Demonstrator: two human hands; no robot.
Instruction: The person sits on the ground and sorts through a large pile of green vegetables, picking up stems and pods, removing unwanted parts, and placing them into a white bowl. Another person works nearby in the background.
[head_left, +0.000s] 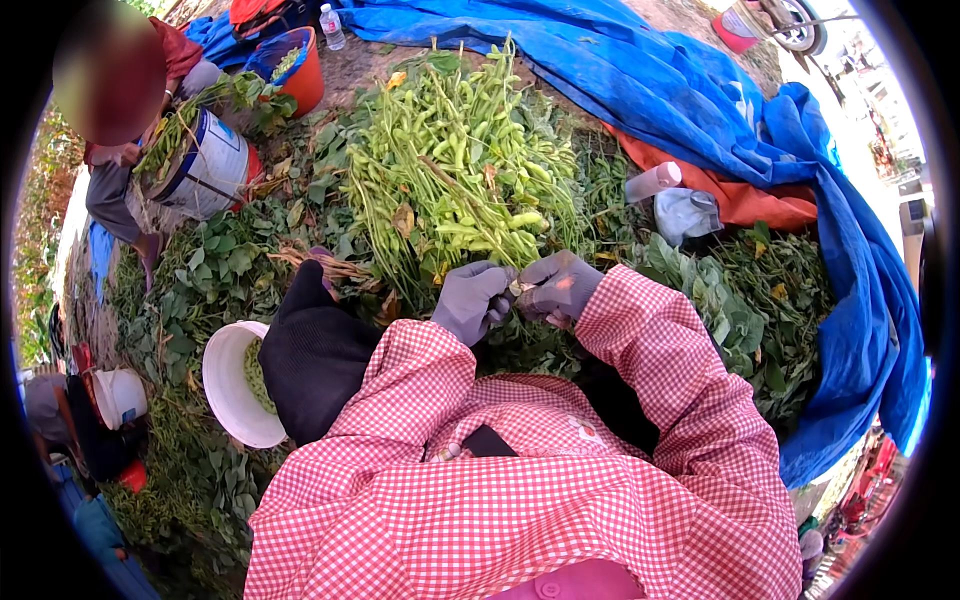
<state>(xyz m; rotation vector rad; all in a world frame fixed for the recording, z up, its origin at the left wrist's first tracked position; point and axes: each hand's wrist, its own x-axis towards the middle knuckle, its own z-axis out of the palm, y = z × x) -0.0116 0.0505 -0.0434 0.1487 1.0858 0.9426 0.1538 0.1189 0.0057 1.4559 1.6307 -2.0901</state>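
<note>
Both my hands wear grey gloves and meet in front of my chest. My left hand (474, 300) has its fingers closed at a small pale-green piece, probably a pod (516, 287), too small to tell surely. My right hand (559, 287) pinches at the same piece from the other side. Just beyond them lies a large heap of green soybean plants with pods (465, 150). Cut stems (326, 264) stick out at its left, by my knee. Left of my leg, a white bucket (221, 382) lies tilted, with green beans or pods inside.
Leafy stalks (225, 262) cover the ground around me. A blue tarpaulin (675, 82) curves along the far and right sides, near a pink bottle (652, 182). At upper left, a person holds plants over a white bucket (214, 161) near an orange bucket (306, 79). Others sit lower left.
</note>
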